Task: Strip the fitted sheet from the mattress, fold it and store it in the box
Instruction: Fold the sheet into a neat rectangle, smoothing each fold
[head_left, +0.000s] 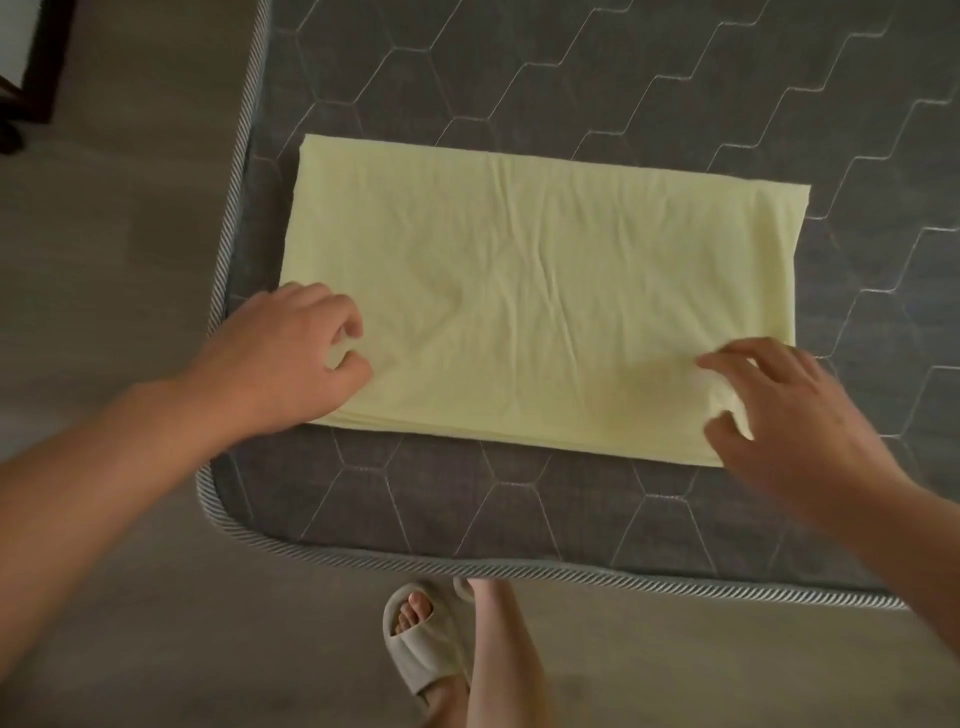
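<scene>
The folded yellow sheet lies flat on the grey mattress, by the mattress's corner. My left hand pinches the sheet's near left corner with curled fingers. My right hand pinches its near right corner, bunching the cloth.

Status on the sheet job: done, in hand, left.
Done: the mattress is bare and the fitted sheet lies on it as a folded rectangle. In hand: the left hand and right hand grip its near corners, perhaps for another fold. Left: storing it; no box is in view.
</scene>
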